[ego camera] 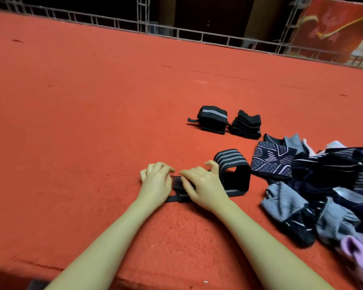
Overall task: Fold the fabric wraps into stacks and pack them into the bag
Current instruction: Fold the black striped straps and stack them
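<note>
Both hands press one black grey-striped wrap (232, 170) to the red carpet (92, 122): left hand (155, 181) with fingers curled onto its flat end, right hand (201, 185) spread over it, thumb against the arched loop. Two folded stacks (228, 122) lie beyond the right hand, well apart; a loose pile of wraps (312, 185) lies to its right.

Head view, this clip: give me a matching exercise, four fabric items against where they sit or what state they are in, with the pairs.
Items:
1. striped wrap
2. striped bundle
3. plain black stack
4. loose pile

Places or states:
A. unsorted heap at the right edge of the red mat
B. folded, far side, just right of its neighbour
C. half folded, under both hands (left hand, right hand)
D. folded, far side, short strap sticking out left

Pairs: 1-C, 2-D, 3-B, 4-A
</note>
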Demonstrator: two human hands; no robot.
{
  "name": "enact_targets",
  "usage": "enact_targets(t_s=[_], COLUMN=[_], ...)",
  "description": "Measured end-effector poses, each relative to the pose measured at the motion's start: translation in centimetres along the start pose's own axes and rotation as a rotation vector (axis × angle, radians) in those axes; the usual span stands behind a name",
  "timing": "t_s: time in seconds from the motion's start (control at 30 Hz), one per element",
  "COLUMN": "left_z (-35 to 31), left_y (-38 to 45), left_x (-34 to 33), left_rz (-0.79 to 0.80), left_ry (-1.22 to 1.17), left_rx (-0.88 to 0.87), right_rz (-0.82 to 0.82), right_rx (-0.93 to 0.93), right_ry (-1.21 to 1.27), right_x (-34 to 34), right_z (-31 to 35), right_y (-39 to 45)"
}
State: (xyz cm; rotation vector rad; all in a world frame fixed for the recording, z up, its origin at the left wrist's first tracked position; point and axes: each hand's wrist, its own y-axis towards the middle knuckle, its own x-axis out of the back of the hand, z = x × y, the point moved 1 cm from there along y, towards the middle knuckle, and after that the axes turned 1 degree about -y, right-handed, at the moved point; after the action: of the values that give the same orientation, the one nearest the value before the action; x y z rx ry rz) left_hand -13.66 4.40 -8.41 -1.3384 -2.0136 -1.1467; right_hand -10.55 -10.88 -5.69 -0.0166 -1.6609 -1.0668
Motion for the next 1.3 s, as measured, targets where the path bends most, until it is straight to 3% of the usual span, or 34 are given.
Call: enact_targets(t_s=[0.1, 0.23, 0.4, 0.5, 0.63, 0.73, 1.03, 1.17, 1.3], left_z=[-1.2, -2.1, -3.9, -4.6, -4.6, -4.0, -6.5, -7.6, -8.0], left_y=[-0.3, -0.8, -0.4, -0.4, 0.7, 2.2, 3.4, 2.9, 2.9], left_x=[0.2, -0.2, -0.6, -1.0, -1.5, -1.7, -3.7, -5.2, -5.5], left_rz=[0.125, 0.383, 0.387, 0.436, 0.346, 0.253, 0.328, 0.502, 0.529], left_ry=[0.04, 0.292, 0.455, 0.431, 0.521, 0.551, 0.424, 0.407, 0.399], left_rx=[-0.167, -0.266, -0.293, -0.291, -0.418, -0.427, -0.238, -0.156, -0.028], right_rz=[-0.131, -0.187, -0.002, 0.127, 0.297, 0.32, 0.299, 0.296, 0.16], right_rx=[0.022, -0.226, -0.574, -0.647, -0.698, -0.678, -0.608, -0.586, -0.627], right_ry=[-0.154, -0.299, -0.356, -0.419, -0.471, -0.454, -0.331, -0.34, -0.356], right_x=[1.8, 3.6, 4.8, 5.0, 5.4, 5.4, 5.4, 5.2, 5.0], right_z=[-1.1, -3.6, -7.3, -8.7, -9.3, -9.3, -10.0, -10.8, -11.1], right_y=[0.2, -0.7, -3.2, -4.3, -5.5, -5.7, -5.4, -5.4, -4.8])
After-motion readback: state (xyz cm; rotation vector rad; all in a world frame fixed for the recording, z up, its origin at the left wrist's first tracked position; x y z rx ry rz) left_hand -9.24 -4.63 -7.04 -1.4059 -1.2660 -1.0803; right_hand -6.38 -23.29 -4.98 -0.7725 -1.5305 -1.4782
